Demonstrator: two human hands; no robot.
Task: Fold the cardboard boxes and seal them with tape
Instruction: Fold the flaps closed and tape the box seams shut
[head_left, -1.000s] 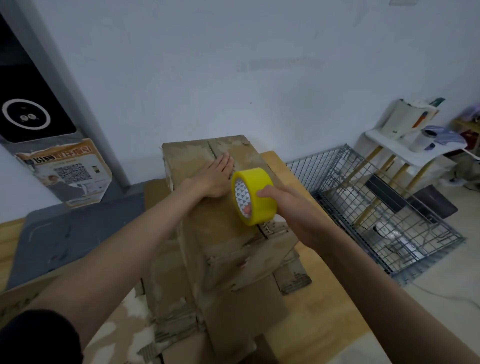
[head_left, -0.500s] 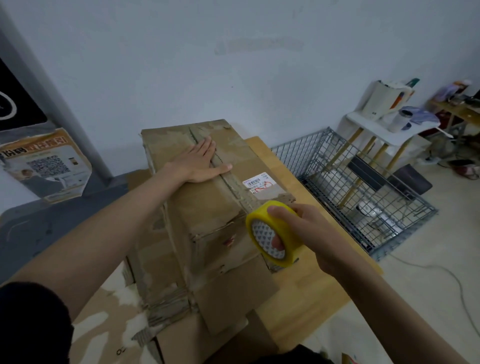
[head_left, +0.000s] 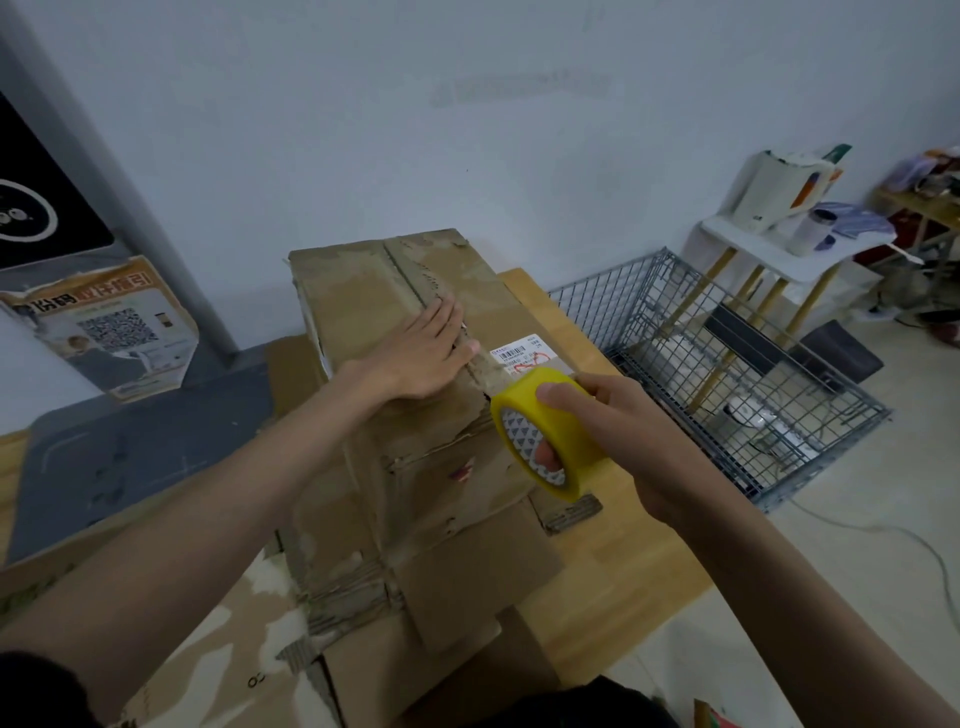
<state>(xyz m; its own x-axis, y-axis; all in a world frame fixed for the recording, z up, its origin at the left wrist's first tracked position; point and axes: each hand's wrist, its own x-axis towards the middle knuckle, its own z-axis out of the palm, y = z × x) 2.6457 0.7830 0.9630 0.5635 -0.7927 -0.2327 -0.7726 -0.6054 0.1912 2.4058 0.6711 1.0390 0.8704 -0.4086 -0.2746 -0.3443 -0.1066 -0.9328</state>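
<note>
Nearer now, one tape roll (head_left: 545, 431); two hands, perhaps three boxes.

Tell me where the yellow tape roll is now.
In the head view, the yellow tape roll is in the right hand, at the cardboard box's near right corner.

Worn matt cardboard box (head_left: 363, 291), glossy yellow plastic tape roll (head_left: 545, 421), smooth wood table (head_left: 623, 561), metal wire cage (head_left: 727, 374)

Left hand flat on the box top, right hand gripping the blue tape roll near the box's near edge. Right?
Not quite: the tape roll is yellow, not blue, as the head view shows. The rest holds: left hand flat on the box top, right hand gripping the roll near the near edge.
</note>
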